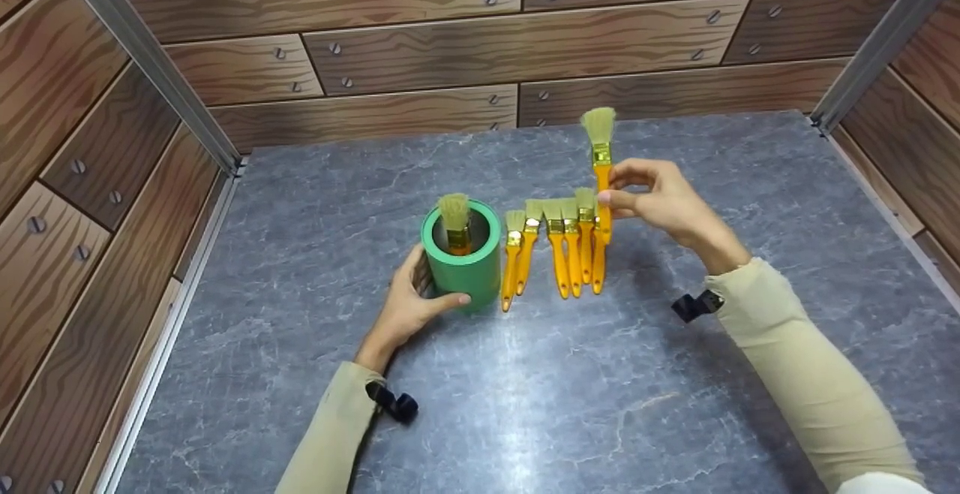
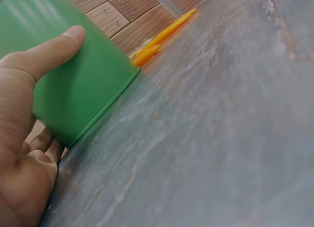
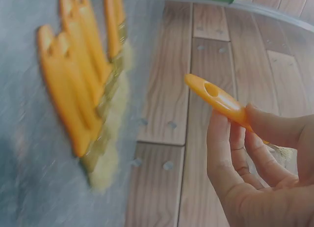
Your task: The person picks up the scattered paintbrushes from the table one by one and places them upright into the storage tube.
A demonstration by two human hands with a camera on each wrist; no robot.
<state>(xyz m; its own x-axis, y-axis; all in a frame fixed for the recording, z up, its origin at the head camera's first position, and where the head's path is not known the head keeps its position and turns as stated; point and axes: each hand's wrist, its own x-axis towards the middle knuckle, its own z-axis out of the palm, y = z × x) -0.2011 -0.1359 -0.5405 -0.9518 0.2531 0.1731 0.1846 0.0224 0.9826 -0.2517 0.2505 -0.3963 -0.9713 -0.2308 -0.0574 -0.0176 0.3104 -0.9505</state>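
My left hand [image 1: 409, 302] grips the side of a green cylindrical container [image 1: 466, 281], its thumb across the front; the container stands upright on the table. Inside it one paintbrush [image 1: 454, 216] stands bristles up, its handle mostly hidden by the rim. My right hand [image 1: 664, 197] pinches another paintbrush [image 1: 602, 156] by its orange handle between thumb and fingers, bristles pointing up. In the right wrist view the handle's end with its hole [image 3: 212, 91] sticks out past the fingertips. This brush is above the table, over the right end of a row of paintbrushes [image 1: 571, 254].
Several orange-handled brushes lie side by side to the right of the container, bristles toward the back. The grey marbled table [image 1: 315, 269] is enclosed by wood-patterned walls [image 1: 420, 51] with metal corner posts [image 1: 161, 73]. Black wrist cameras [image 1: 697, 305] sit on both sleeves.
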